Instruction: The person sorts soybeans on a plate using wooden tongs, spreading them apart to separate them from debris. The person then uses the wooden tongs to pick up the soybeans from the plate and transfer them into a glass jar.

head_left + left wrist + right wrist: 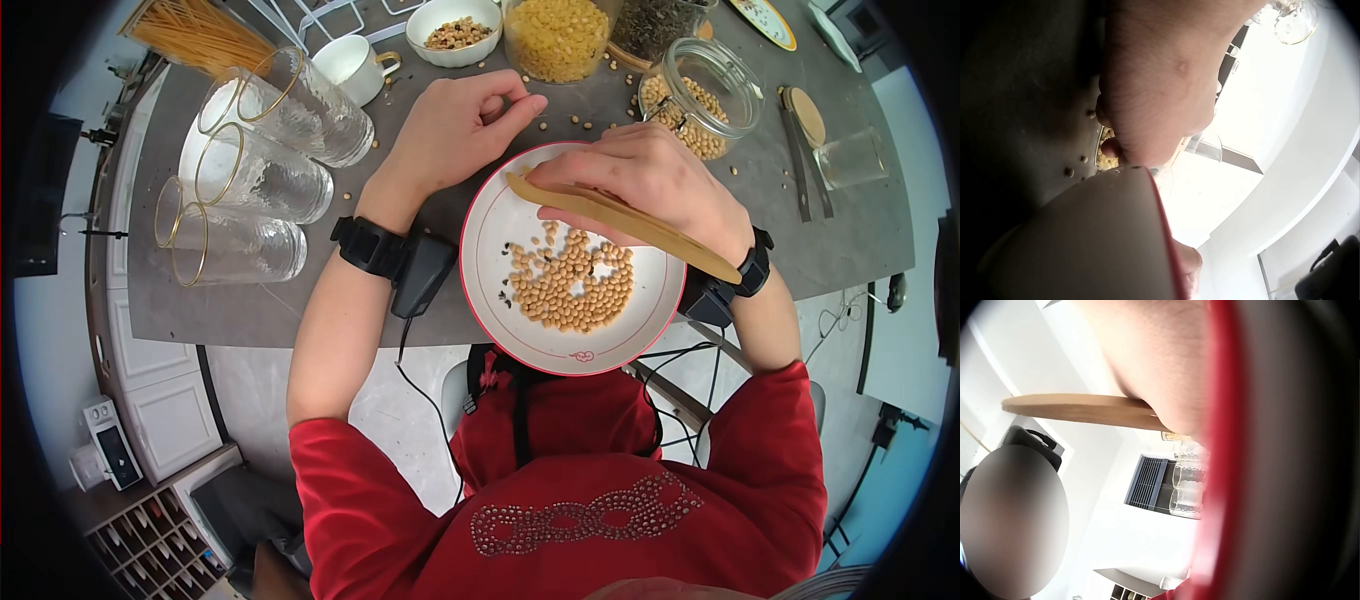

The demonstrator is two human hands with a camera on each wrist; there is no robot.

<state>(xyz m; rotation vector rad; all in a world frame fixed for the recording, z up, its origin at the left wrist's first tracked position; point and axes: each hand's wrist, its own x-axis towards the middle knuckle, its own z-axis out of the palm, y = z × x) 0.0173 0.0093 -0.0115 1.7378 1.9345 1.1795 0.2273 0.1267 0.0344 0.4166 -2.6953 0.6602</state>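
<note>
In the head view a white plate (490, 290) with a red rim holds many soybeans (572, 285) and a few dark bits. My right hand (660, 180) grips a long, slim wooden piece (640, 225) with rounded ends, seen nearly edge-on above the plate. In the right wrist view that wooden piece (1079, 406) juts out past the hand. My left hand (450, 130) stays beside the plate's far left edge, fingers loosely curled, no object showing in it. The left wrist view has the plate's outer side (1097, 231) close to this hand (1154, 87).
Several gold-rimmed glasses (265, 185) lie tipped at the left, near a white cup (350, 70). Behind the plate stand a bowl (425, 25), a yellow-filled jar (555, 40) and a tilted open jar of soybeans (695, 100). Tongs (800, 160) lie right; loose beans dot the table.
</note>
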